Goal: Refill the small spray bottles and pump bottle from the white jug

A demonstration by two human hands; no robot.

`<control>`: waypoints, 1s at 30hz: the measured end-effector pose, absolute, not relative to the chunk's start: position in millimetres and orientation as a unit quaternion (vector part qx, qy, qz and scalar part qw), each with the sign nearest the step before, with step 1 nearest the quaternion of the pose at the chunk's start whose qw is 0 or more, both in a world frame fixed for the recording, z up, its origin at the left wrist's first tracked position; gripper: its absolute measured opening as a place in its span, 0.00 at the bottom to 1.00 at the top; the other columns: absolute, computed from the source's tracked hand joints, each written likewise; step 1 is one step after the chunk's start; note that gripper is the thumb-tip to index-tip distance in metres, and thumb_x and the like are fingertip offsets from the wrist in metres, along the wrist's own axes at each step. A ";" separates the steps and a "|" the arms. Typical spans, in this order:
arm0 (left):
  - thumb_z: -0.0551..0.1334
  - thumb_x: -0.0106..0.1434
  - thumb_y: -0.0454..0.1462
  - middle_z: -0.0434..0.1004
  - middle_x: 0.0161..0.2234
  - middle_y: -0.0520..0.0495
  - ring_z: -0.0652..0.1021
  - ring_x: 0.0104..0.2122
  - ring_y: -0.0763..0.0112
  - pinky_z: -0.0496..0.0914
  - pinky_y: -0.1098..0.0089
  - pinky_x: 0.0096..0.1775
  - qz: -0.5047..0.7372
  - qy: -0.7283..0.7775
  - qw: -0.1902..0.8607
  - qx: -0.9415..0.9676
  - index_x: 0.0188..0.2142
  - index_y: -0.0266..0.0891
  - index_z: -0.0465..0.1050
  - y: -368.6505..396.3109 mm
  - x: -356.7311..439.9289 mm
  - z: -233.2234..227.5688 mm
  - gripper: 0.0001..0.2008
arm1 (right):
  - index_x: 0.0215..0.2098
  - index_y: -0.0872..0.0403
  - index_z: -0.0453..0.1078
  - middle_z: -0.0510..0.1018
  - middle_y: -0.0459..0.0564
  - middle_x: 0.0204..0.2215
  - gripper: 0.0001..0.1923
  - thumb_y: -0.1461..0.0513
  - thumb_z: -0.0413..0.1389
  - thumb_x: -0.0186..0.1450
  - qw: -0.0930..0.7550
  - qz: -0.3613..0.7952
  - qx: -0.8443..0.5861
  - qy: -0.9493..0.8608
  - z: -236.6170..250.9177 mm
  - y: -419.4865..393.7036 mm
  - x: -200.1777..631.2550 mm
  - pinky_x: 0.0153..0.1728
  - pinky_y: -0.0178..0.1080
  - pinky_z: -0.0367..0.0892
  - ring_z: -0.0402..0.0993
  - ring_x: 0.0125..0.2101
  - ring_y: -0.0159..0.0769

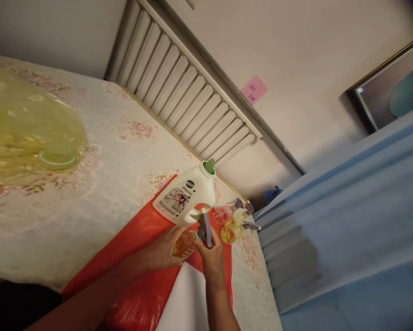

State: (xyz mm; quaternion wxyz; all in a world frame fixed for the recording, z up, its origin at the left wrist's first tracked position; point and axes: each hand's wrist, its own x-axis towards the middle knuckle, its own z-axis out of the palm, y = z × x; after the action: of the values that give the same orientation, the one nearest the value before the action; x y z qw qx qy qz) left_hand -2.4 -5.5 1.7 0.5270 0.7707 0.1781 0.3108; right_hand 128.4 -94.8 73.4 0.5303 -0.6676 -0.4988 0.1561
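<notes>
Between my hands is a small clear spray bottle [185, 245] with yellowish liquid and a grey trigger head [205, 228]. My left hand [165, 249] wraps round the bottle's body. At its neck, the fingers of my right hand [210, 257] close on the spray head. Just beyond stands a white detergent jug [182, 195] with a picture label and an uncapped mouth showing a green spout [209, 165]. To the right of the jug are a pink spray bottle [222, 214] and a yellow spray bottle [231, 232], with another yellowish one partly hidden behind them.
Red plastic sheeting [123, 262] and a white sheet [186, 299] lie under my hands on the floral tablecloth [117, 151]. A large yellow plastic bag [27, 124] with a green cap [57, 155] sits at left. A radiator [179, 78] and blue curtain [347, 220] border the table.
</notes>
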 end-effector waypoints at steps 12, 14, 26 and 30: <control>0.66 0.53 0.36 0.69 0.57 0.47 0.70 0.57 0.57 0.65 0.60 0.58 0.323 0.171 0.534 0.762 0.60 0.48 0.60 -7.6 -2.2 3.4 0.35 | 0.44 0.53 0.75 0.79 0.51 0.42 0.16 0.56 0.60 0.60 0.502 0.259 -0.635 -0.527 84.3 -100.0 134.7 0.46 0.42 0.68 0.74 0.44 0.43; 0.65 0.52 0.34 0.69 0.58 0.47 0.70 0.57 0.56 0.66 0.60 0.57 0.329 0.163 0.534 0.762 0.62 0.49 0.58 -7.7 -2.8 4.7 0.37 | 0.38 0.54 0.75 0.80 0.49 0.35 0.13 0.57 0.63 0.57 0.524 0.243 -0.642 -0.504 80.9 -97.4 135.4 0.42 0.40 0.69 0.75 0.38 0.40; 0.65 0.48 0.31 0.69 0.58 0.47 0.70 0.57 0.57 0.65 0.60 0.58 0.324 0.167 0.535 0.762 0.60 0.47 0.60 -5.2 -1.9 0.7 0.39 | 0.43 0.53 0.74 0.79 0.49 0.38 0.17 0.59 0.63 0.55 0.542 0.188 -0.660 -0.484 80.5 -97.6 118.0 0.42 0.40 0.71 0.76 0.39 0.41; 0.64 0.49 0.31 0.67 0.60 0.49 0.69 0.58 0.57 0.65 0.60 0.58 0.334 0.151 0.539 0.759 0.62 0.51 0.57 -6.2 -2.8 2.3 0.41 | 0.43 0.53 0.77 0.81 0.52 0.40 0.16 0.56 0.61 0.58 0.533 0.216 -0.645 -0.502 85.9 -100.1 120.4 0.45 0.43 0.70 0.76 0.43 0.45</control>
State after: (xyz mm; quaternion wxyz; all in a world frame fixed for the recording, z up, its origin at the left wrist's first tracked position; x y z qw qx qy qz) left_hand -2.8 -6.2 2.3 0.5385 0.7587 0.1512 0.3338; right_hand 120.4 -100.1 85.9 0.5333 -0.6453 -0.5024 0.2162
